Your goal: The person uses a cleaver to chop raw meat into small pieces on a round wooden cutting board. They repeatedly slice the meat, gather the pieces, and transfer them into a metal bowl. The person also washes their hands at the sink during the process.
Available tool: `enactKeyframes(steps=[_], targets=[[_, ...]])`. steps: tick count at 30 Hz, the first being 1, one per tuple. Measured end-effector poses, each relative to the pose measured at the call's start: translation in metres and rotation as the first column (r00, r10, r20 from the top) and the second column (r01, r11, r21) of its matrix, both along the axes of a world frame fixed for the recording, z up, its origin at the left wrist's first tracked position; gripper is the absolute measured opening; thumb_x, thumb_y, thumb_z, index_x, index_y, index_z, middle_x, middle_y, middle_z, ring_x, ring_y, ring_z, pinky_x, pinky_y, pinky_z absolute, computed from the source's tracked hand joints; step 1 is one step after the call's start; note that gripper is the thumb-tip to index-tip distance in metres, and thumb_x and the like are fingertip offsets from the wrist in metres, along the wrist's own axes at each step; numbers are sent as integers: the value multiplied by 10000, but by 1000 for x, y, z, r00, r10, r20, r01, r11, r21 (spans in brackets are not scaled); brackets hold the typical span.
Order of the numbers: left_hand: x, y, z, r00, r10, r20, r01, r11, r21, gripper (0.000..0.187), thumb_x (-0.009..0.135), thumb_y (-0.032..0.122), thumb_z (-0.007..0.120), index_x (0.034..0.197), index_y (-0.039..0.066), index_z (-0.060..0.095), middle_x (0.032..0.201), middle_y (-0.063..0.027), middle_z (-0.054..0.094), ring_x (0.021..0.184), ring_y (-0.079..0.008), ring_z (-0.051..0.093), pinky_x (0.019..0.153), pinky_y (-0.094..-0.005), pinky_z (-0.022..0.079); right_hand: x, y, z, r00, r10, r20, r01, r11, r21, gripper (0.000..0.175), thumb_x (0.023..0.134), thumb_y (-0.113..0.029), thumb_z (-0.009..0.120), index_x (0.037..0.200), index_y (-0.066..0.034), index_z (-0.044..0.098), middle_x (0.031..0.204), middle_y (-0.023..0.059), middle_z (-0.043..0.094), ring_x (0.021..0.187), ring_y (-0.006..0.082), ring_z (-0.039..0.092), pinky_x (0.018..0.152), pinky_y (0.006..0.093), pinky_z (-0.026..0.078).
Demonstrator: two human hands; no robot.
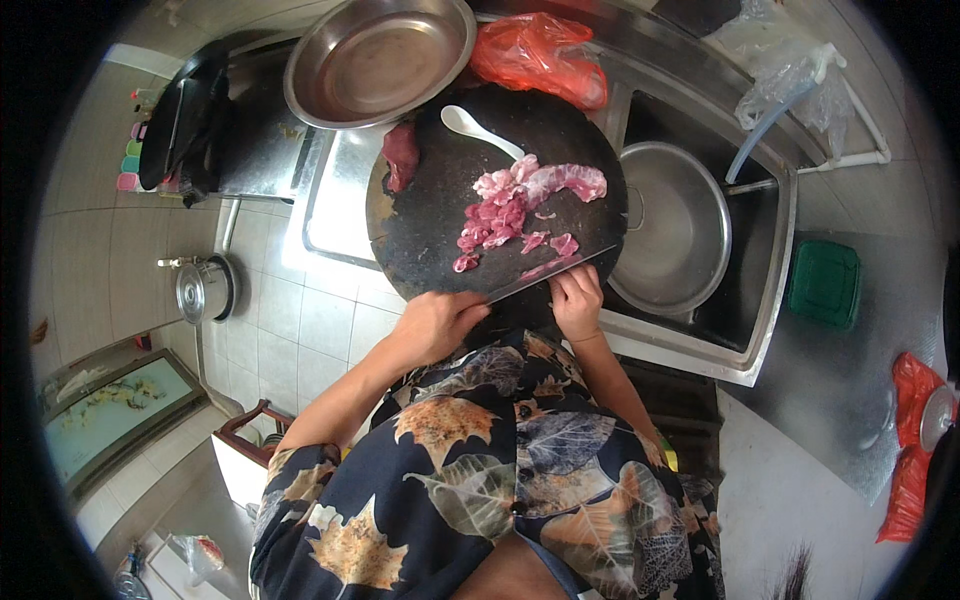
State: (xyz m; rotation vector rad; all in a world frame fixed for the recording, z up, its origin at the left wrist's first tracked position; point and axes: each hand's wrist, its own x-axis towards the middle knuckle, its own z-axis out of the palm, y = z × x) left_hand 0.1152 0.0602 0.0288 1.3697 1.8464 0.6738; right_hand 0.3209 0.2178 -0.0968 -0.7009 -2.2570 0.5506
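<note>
A round, dark chopping block point(427, 247) lies before me. My left hand point(442, 322) is closed around the handle end of a knife point(525, 284), whose blade slants across the block's near right part. Against the near side of the blade rest the bent fingers of my right hand point(577, 296); whether they grip meat there is hidden. A thin strip of raw meat point(550, 266) lies along the blade's far side. Cut pink meat pieces point(495, 217) are heaped mid-block, touching a longer uncut piece point(570, 180). Beyond them is a white spoon point(480, 129), and a dark red meat piece point(401, 156) lies at the left edge.
A large metal basin point(382, 64) stands behind the block, beside a red plastic bag point(540, 56). To the right, a metal pot point(675, 225) sits in the sink point(772, 300). A green container point(825, 285) is farther right. At left stands a black wok point(184, 124).
</note>
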Motion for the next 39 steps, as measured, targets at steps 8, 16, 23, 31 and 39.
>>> enactKeyframes(steps=[8, 16, 23, 31, 39], targets=[[12, 28, -20, 998, -16, -54, 18, 999, 34, 279, 1003, 253, 623, 1135, 33, 732, 935, -225, 728, 873, -410, 709, 754, -461, 556, -1, 2, -1, 1000, -8, -1, 8, 999, 38, 190, 768, 0, 733, 946, -61, 761, 1003, 81, 705, 928, 315, 645, 832, 407, 537], [-26, -50, -2, 990, 141, 21, -135, 974, -180, 297, 1004, 285, 630, 1155, 54, 740, 902, -215, 737, 818, -382, 726, 723, -441, 561, -1, -7, 2, 997, -78, -29, 75, 991, -112, 118, 803, -31, 745, 918, -56, 752, 981, 81, 692, 940, 300, 646, 840, 395, 538], [-17, -51, 19, 998, 65, 6, -64, 990, -124, 291, 1005, 253, 623, 1150, 27, 734, 899, -224, 735, 822, -392, 725, 725, -447, 564, 1, -3, 2, 999, -33, -8, 33, 999, -12, 134, 774, -6, 746, 903, -41, 748, 978, 94, 691, 945, 304, 648, 840, 400, 546], [-18, -16, 5, 998, -36, 54, 40, 996, -80, 303, 1015, 278, 601, 1119, 26, 732, 947, -233, 728, 862, -411, 710, 754, -454, 561, 0, -1, 3, 999, -10, -52, 11, 1000, 12, 124, 759, 16, 728, 871, -36, 735, 950, 91, 702, 907, 310, 655, 821, 403, 550], [5, 33, -24, 998, -47, 29, 47, 999, -9, 287, 1022, 258, 603, 1128, 25, 732, 980, -218, 735, 896, -401, 716, 774, -451, 558, 0, 0, 4, 1000, 6, -16, -7, 1000, -28, 127, 764, 18, 756, 873, -28, 708, 923, 99, 678, 872, 320, 638, 779, 410, 521]])
